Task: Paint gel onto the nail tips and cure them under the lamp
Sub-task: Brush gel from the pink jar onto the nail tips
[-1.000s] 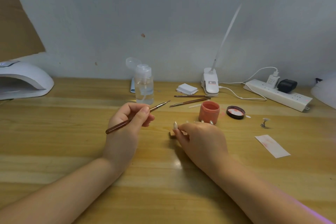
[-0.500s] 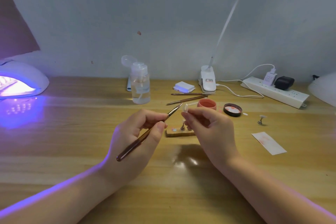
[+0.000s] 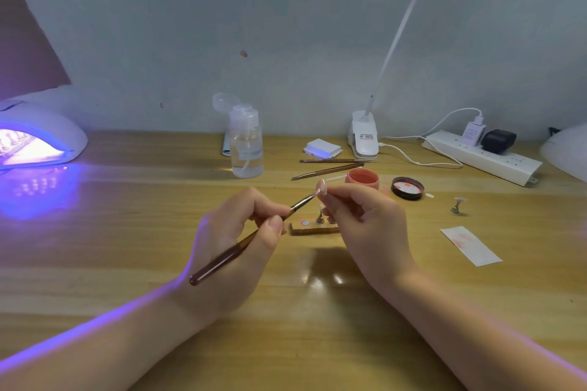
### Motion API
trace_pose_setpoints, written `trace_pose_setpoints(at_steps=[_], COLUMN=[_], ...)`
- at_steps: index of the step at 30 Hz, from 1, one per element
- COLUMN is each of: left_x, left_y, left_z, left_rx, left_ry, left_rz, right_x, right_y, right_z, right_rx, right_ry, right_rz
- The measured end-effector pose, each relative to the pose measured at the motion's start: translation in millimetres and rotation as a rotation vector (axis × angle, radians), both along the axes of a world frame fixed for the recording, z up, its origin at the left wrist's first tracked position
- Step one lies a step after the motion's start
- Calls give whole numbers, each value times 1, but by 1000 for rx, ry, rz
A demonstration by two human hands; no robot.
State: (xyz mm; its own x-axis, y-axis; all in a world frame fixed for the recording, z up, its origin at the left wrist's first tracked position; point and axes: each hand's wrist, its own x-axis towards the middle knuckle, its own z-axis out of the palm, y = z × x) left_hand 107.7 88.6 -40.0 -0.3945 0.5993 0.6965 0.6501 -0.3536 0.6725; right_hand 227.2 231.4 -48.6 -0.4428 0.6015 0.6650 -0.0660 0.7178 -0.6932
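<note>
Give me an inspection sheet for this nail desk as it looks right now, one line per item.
Surface: wooden table, purple glow at its left end.
Job's things: brush bristles on the nail tip; open gel pot, its lid beside it; wooden holder below the hands; curing lamp lit.
Clutter: pump bottle, white pads, two spare brushes, stained paper strip, loose stand.
Hands: left hand holds the brush; right hand pinches the nail tip's stand.
Cables: power strip, white cable to the desk lamp.
Surroundings: grey wall.
</note>
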Motion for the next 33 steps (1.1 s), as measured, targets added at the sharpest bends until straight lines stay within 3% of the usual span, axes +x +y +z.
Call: trace_pose_setpoints(at_steps=[26,29,33], left_x=[7,5,4], left_y=[-1,-3,-3], left_z=[7,8,7], left_rx=[-66,-87,-45], left_ry=[-37,46,-45], left_rz=[30,20,23], right_x=[2,2,2], right_y=[1,1,0], right_z=[3,3,2], right_rx=[191,156,78], right_ry=[-8,-14,-21], right_rz=[-73,-65,-37])
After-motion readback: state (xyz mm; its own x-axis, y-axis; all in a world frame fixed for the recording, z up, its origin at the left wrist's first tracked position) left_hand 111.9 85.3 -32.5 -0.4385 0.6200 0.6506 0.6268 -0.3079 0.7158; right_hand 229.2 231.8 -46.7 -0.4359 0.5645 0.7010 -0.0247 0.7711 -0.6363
